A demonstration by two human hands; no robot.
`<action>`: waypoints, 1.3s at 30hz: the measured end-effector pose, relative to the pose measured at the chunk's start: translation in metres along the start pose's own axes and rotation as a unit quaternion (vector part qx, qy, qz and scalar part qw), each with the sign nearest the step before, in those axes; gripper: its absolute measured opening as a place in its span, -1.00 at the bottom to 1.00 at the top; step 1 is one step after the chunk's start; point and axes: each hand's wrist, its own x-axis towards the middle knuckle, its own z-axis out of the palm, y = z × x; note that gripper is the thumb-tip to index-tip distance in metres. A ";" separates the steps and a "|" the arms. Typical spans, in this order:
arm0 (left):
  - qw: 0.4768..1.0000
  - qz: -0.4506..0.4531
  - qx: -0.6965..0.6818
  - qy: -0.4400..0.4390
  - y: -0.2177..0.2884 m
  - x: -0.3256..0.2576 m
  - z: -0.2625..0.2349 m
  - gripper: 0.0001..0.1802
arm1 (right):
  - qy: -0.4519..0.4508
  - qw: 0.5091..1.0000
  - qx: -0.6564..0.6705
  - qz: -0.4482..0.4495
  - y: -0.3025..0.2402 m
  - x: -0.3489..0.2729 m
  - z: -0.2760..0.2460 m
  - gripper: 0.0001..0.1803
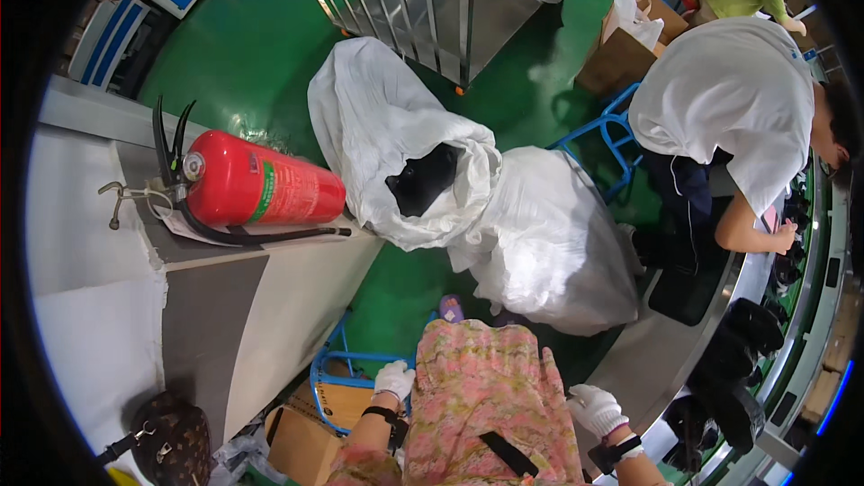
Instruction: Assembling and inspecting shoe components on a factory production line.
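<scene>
My left hand (394,380), in a white knit glove with a dark band at the wrist, is at the blue-framed stool (338,403) on my left. Its fingers look curled at the frame, partly hidden from above. My right hand (598,409), also white-gloved, hangs beside my pink floral apron (481,369), close to the bench on the right. Its fingers are bent, and their tips are hidden. Ahead of me on the floor lies an open white sack (360,117) with a black item (423,182) showing inside. Another full white sack (549,243) leans against it.
A red fire extinguisher (270,184) rests on a ledge at left. Beyond the sacks stands a metal cage trolley (441,13). A co-worker in a white shirt (720,94) bends over the line at right, where several black items (751,328) lie. A brown bag (171,436) is lower left.
</scene>
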 end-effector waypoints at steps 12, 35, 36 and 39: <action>0.970 0.034 -0.128 0.204 0.088 0.045 -0.083 -0.60 | 0.100 0.978 -0.044 -0.179 0.014 0.166 -0.068 -0.66; 0.964 0.103 -0.235 0.072 0.141 0.235 -0.102 -0.61 | 0.216 0.962 -0.124 -0.111 0.017 0.459 0.040 -0.73; 0.962 0.110 -0.239 0.077 0.145 0.250 -0.111 -0.62 | 0.250 0.965 -0.075 0.014 0.058 0.451 0.021 -0.74; 0.975 0.052 -0.199 0.089 0.132 0.277 -0.145 -0.61 | 0.327 0.895 0.282 0.114 0.133 0.444 -0.032 -0.85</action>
